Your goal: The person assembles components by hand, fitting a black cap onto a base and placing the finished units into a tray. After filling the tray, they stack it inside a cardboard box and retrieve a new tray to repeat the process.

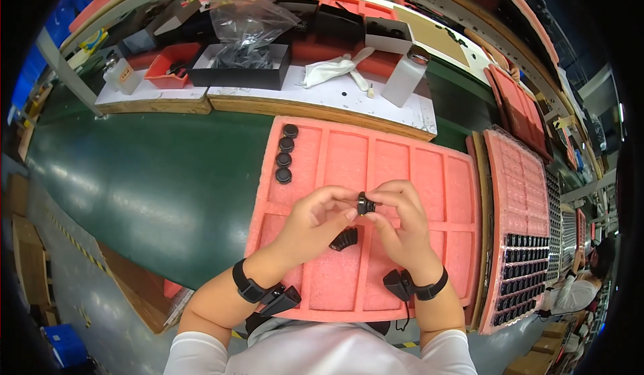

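Note:
A small black cylindrical part (364,204), perhaps a lens barrel, is pinched between the fingertips of both hands. My left hand (320,215) grips its left side and my right hand (404,222) its right side. Beneath them lies a pink foam tray (422,162) with shallow rectangular compartments. Several round black parts (285,159) stand in a column in its far left compartment. A short row of black pieces (344,239) lies below my hands, partly hidden by the left one.
Beyond the tray, a raised white shelf holds a black box (240,73) with plastic bags, a red bin (170,66), white gloves (329,72) and a clear bottle (405,78). At right stands another tray (517,194) with rows of black parts. A person (578,291) is farther right.

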A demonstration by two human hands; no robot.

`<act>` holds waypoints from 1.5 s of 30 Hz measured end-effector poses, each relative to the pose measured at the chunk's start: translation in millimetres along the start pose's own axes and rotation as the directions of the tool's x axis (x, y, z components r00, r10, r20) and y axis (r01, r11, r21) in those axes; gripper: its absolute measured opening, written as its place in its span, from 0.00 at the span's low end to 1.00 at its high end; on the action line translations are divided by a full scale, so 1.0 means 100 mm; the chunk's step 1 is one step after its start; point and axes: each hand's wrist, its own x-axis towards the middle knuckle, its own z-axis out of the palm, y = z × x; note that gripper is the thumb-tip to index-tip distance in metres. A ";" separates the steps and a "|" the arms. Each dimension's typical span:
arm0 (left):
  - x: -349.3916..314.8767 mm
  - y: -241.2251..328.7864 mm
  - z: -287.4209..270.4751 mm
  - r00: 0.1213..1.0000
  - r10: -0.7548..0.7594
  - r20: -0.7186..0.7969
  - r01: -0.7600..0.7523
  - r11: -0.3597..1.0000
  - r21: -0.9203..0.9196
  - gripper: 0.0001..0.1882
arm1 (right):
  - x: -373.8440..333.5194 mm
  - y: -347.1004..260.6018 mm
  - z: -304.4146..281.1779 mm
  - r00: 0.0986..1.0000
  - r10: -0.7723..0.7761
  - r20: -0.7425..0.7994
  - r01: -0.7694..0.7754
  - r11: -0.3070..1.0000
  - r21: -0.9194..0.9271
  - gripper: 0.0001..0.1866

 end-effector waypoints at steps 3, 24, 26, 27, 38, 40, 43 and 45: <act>0.00 0.01 -0.01 0.995 -0.032 0.092 0.036 0.998 -0.051 0.20 | -0.05 0.03 -0.05 1.000 -0.017 0.018 0.017 1.000 0.001 0.16; -0.05 0.07 -0.01 0.971 -0.021 0.237 0.055 0.989 -0.136 0.19 | -0.12 0.06 -0.08 0.862 0.430 0.268 -0.355 0.135 0.925 0.16; -0.05 0.08 0.02 0.978 0.064 0.199 -0.058 0.998 -0.040 0.19 | -0.13 0.03 -0.07 0.895 0.412 0.173 -0.321 0.323 0.890 0.15; -0.06 0.09 0.04 0.978 0.063 0.199 -0.056 0.998 -0.040 0.19 | -0.13 0.01 -0.07 0.924 0.372 0.083 -0.275 0.501 0.821 0.15; -0.11 0.14 0.06 0.908 0.337 0.248 -0.418 0.757 0.503 0.18 | -0.17 -0.05 0.06 0.983 0.183 -0.016 -0.166 0.926 0.340 0.12; -0.13 0.14 0.08 0.915 0.336 0.222 -0.403 0.777 0.484 0.18 | -0.19 -0.09 0.07 0.921 0.383 0.063 -0.335 0.703 0.628 0.12; -0.14 0.15 0.11 0.927 0.335 0.169 -0.376 0.816 0.439 0.18 | -0.21 -0.05 0.10 0.962 0.271 0.014 -0.243 0.837 0.490 0.10; -0.13 0.17 0.12 0.921 0.345 0.183 -0.390 0.791 0.472 0.17 | -0.21 -0.05 0.10 0.978 0.210 -0.001 -0.191 0.891 0.412 0.09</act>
